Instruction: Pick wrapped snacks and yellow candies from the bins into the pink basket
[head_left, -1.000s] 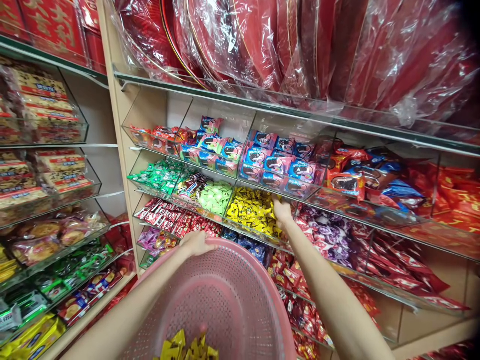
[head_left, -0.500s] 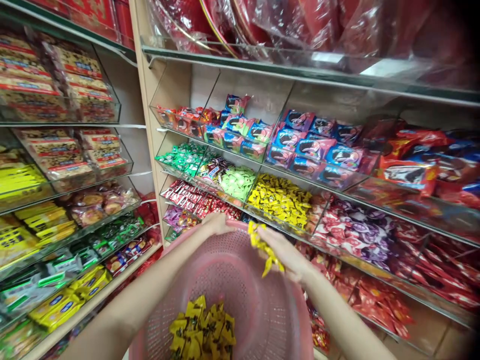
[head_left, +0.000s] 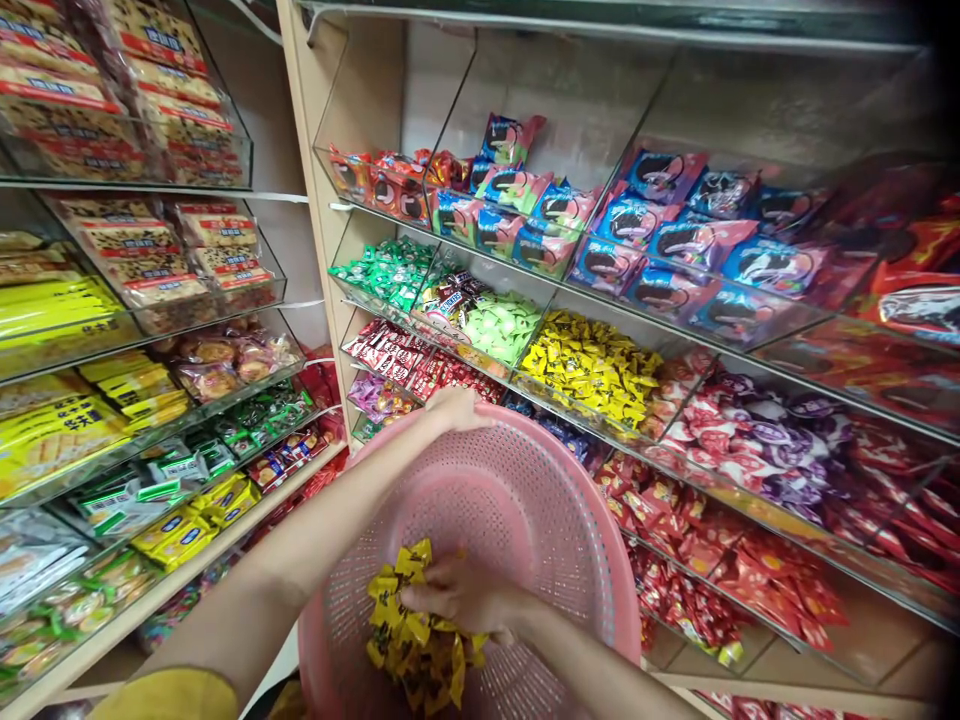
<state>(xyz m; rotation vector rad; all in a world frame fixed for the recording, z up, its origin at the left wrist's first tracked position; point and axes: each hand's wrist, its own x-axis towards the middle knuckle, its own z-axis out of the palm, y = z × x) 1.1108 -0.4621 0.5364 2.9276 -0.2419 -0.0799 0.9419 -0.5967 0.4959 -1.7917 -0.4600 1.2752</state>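
A large pink plastic basket (head_left: pixel 600 540) with a perforated wall is tilted in front of me. My left hand (head_left: pixel 455 408) grips its far rim, fingers wrapped over the edge. Inside the basket, my right hand (head_left: pixel 469 597) is on a heap of yellow wrapped candies (head_left: pixel 420 650), with its fingers curled over some of them; the fingertips are partly hidden among the wrappers. More yellow candies (head_left: pixel 589 370) fill a clear shelf bin beyond the rim.
Clear bins of blue-pink snack packs (head_left: pixel 660 240), green candies (head_left: pixel 386 272) and red-purple candies (head_left: pixel 772 435) line the shelves ahead. Shelves at the left hold cookie packs (head_left: pixel 139 255) and yellow packets (head_left: pixel 56 310). A wooden upright (head_left: pixel 311 180) separates the two sides.
My right hand has moved from above the right rim down into the basket, taking its yellow candies to the heap. The view has tilted lower; my left hand still holds the rim.
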